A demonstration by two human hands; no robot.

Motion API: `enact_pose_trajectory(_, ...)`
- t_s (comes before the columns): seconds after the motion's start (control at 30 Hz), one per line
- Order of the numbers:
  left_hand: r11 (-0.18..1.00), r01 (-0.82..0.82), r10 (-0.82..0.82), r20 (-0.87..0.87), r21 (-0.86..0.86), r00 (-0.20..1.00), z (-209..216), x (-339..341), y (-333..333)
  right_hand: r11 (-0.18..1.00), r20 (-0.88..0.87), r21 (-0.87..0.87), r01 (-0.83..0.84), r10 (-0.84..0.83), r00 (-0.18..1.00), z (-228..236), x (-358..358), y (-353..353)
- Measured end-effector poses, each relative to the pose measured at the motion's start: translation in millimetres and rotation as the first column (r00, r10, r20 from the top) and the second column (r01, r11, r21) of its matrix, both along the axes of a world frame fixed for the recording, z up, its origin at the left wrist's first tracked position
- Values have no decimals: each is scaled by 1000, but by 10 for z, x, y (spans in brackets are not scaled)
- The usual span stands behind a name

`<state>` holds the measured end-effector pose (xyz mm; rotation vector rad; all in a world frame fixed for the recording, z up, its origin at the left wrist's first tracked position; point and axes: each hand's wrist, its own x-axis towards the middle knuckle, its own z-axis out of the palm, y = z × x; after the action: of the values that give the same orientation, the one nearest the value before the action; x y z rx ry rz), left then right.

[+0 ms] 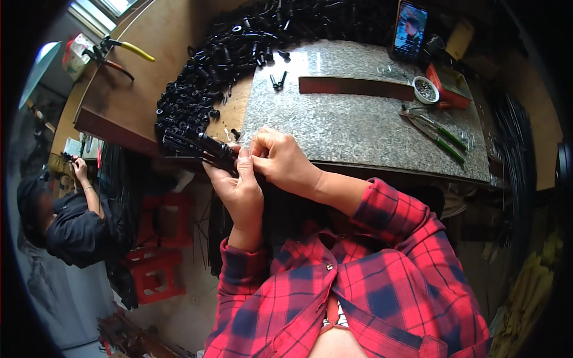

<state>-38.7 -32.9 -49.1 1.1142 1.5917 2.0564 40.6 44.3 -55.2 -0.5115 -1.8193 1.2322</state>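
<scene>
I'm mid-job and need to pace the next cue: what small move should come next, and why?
I'd probably steady the left hand before moving the right hand: the left holds several long black parts, and the right is curled close beside the left thumb; whether it pinches anything is hidden.

Black cylindrical parts [210, 144] — bunched slantwise in left hand [239, 190]

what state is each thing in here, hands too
Left hand: closed around black parts
Right hand: curled by left thumb, grip unclear
Phone: propped up, screen lit
Green-handled pliers: lying, handles apart
Yellow-handled pliers: handles spread
White bowl: holding small pieces
Black heap: loose, piled
</scene>
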Motion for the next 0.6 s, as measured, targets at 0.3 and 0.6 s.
enact_pose_trajectory(0.3, 985, 155, -147, 101, -77, 984, 101, -158, -156, 989, 13, 127, -77, 76, 997, 58, 97, -129)
enact_pose_trajectory(0.6, 982, 188, -187, 59, -15, 981, 62, -191, -155, 953, 82, -170, -250, 266, 960, -34, 113, 25)
